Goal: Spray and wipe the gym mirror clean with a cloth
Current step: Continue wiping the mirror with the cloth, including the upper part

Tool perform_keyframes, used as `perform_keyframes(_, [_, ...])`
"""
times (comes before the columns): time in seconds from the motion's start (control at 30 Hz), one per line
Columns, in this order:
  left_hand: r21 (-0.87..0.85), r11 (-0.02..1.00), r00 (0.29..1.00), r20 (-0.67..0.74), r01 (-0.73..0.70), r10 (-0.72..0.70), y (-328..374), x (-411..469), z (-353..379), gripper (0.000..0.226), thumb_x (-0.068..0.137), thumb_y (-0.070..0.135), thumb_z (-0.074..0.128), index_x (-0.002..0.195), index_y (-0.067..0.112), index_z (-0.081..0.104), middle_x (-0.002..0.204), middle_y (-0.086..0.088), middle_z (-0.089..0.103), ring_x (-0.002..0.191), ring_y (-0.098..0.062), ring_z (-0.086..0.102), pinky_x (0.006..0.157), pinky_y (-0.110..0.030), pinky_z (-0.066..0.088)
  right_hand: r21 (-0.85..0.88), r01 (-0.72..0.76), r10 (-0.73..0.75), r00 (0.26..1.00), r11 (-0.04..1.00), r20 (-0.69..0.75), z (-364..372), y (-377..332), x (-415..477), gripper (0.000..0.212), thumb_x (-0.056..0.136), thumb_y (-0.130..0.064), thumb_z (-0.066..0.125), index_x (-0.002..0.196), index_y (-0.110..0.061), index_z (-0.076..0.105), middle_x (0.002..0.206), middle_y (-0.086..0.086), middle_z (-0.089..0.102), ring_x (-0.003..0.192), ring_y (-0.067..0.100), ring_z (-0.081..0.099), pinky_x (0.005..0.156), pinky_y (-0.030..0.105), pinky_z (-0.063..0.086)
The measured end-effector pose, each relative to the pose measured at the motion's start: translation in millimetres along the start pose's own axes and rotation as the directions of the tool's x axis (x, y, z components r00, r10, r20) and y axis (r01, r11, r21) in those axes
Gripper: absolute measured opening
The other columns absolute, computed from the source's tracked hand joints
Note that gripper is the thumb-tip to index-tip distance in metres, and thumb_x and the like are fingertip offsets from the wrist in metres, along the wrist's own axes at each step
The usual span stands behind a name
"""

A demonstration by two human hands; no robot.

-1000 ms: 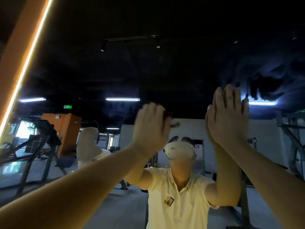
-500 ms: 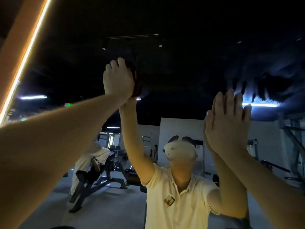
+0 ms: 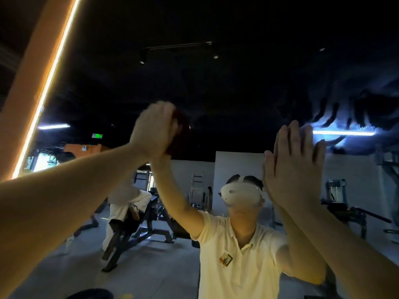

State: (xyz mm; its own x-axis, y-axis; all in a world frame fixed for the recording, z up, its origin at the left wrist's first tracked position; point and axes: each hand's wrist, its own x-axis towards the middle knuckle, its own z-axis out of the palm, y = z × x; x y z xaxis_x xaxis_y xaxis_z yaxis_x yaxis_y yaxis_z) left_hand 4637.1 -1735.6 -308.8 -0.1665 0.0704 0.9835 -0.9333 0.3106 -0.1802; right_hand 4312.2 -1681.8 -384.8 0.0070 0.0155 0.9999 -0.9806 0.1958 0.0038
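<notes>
As the left hand (image 3: 154,128) grips the cloth (image 3: 180,134) on the mirror (image 3: 237,93), the right hand (image 3: 295,167) lies flat-fingered; reflected bench (image 3: 138,234) at 7 o'clock.

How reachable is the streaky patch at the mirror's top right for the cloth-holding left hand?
Probably. The left hand grips the cloth on the mirror; the flat right hand sits between it and the streaky patch, but lower.

The cloth (image 3: 181,132) is between my left hand (image 3: 154,128) and the mirror (image 3: 226,89), centre-left of frame. My right hand (image 3: 294,169) lies on the mirror, centre-right and lower.
</notes>
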Motion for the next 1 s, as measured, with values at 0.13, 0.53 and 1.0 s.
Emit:
perform_keyframes(0.13, [0.012,0.88,0.868,-0.17,0.475,-0.466,33.9,-0.9,10.5,0.03,0.106,0.027,0.043,0.123,0.004,0.053,0.113,-0.018,0.061,0.101,-0.034,0.059,0.079,-0.039,0.04,-0.014,-0.002,0.002,1.0,1.0,0.007,-1.1,-3.9,-1.8,0.07,0.107,-0.045,0.015,0.163,-0.002,0.016,0.17,0.022,0.014,0.157,0.041,0.009,0.125,0.062,0.011])
perform_keyframes(0.53, [-0.069,0.939,0.942,-0.006,-0.336,0.336,100.1,-75.1,14.1,0.03,0.102,0.036,0.042,0.116,0.015,0.058,0.103,-0.005,0.059,0.086,-0.019,0.053,0.078,-0.033,0.045,0.029,0.002,-0.002,1.0,1.0,0.0,-6.0,-1.0,-4.1,0.07,0.107,-0.047,0.018,0.162,-0.004,0.02,0.17,0.019,0.015,0.158,0.039,0.009,0.126,0.059,0.012])
perform_keyframes(1.0, [0.004,1.0,0.996,-0.091,-0.014,0.014,130.0,89.0,18.3,0.03,0.107,0.03,0.036,0.122,0.01,0.053,0.11,-0.011,0.059,0.097,-0.028,0.056,0.084,-0.039,0.043,0.022,0.173,-0.172,0.985,0.985,-0.029,-9.4,76.2,21.7,0.06,0.107,-0.039,0.024,0.156,-0.01,0.04,0.165,0.014,0.034,0.151,0.032,0.032,0.118,0.052,0.028])
